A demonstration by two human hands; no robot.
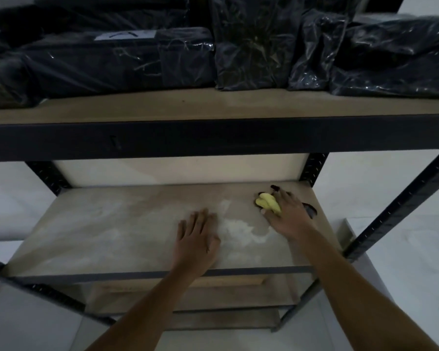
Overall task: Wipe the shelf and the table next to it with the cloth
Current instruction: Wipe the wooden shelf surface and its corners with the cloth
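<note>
We see the shelf [112,224] board lying open on its left half, with nothing standing on it. Overhead, the dark crossbeam [213,138] of the upper tier caps the gap we reach through. Perforated uprights [314,168] close the back corners. Black wrapped bundles [137,59] crowd the upper tier, leaving only a bare strip along its front edge.

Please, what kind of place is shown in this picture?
Probably a storeroom. A dark metal rack with bare board shelves holds black plastic-wrapped packages on its upper level, and pale floor tiles surround it.
</note>
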